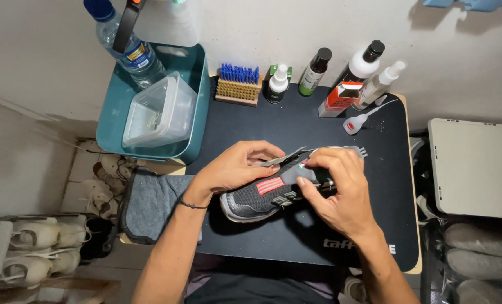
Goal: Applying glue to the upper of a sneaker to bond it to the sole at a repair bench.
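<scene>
A grey knit sneaker (256,201) with red stripes lies on its side over a black mat (296,126). My left hand (237,166) grips the shoe's upper edge near the opening and pinches a thin grey insole (283,157) that sticks out of it. My right hand (335,188) closes over the shoe's heel end, fingers curled around it.
A teal bin (197,107) with a clear plastic box and a water bottle (128,48) stands at the back left. A blue-bristled brush (238,84), several bottles (363,65) and an orange box line the wall. A grey towel (152,202) lies left; a white box (473,169) right.
</scene>
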